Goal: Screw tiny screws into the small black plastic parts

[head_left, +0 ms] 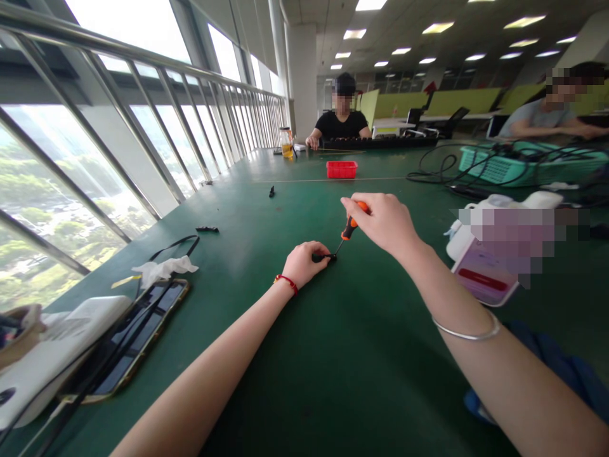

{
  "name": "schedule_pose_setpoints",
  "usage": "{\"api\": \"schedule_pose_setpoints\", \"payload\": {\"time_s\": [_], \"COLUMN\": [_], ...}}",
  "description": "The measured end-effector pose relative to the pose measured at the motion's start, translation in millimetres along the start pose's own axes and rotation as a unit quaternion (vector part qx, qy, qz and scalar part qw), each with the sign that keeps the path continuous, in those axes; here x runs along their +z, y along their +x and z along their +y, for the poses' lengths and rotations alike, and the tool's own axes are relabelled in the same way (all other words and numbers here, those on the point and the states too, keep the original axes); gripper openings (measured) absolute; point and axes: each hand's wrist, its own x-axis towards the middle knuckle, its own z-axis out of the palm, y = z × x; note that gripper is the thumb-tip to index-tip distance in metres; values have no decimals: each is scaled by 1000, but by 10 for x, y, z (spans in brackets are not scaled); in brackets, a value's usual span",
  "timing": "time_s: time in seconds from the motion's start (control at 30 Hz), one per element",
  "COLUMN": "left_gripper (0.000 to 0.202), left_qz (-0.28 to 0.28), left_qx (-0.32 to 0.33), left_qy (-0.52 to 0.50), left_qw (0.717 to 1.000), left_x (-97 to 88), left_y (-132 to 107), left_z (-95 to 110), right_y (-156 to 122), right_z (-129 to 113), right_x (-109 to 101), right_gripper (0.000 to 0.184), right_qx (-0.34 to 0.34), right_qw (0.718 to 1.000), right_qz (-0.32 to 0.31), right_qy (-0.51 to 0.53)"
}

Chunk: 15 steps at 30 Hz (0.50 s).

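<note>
My right hand (384,216) is closed around the orange and black handle of a screwdriver (349,227). The shaft slants down to the left, its tip at a small black part (332,257) on the green table. My left hand (305,261) pinches this part between thumb and fingers, low against the tabletop. Its exact kind is too small to make out, and the fingers cover one end. A red cord bracelet is on my left wrist, a silver bangle on my right forearm.
A red tray (341,169) stands ahead on the green table (285,355). Small black pieces (207,229) lie to the left, near a phone (143,336) and a white power bank (71,343). At right are a pink-screened phone (485,273) and a teal basket (499,166) with cables. People sit beyond.
</note>
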Motion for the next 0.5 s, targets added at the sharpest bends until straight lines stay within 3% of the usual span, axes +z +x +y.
{"api": "schedule_pose_setpoints", "payload": {"time_s": [0.13,0.2,0.33,0.43,0.5], "left_gripper": [12,12,12,12,12], "left_qz": [0,0,-5,-8,-10], "left_qx": [-1,-1,-3,-8,-6], "left_qy": [2,0,-8,-17,-22], "left_qw": [1000,1000,1000,1000,1000], "left_x": [-4,-6,-13,-25,-35], "left_y": [0,1,6,15,24], "left_z": [1,2,1,2,5], "right_y": [-10,-17,-21,-12,-2], "right_z": [-54,-78,-97,-102,-108], "right_x": [-57,-81,-100,-101,-108], "right_gripper": [13,17,44,22,20], "right_qx": [26,43,59,55,54], "right_qw": [999,998,994,995,997], "right_qz": [-16,-38,-65,-54,-48], "right_qy": [-21,-32,-60,-58,-41]}}
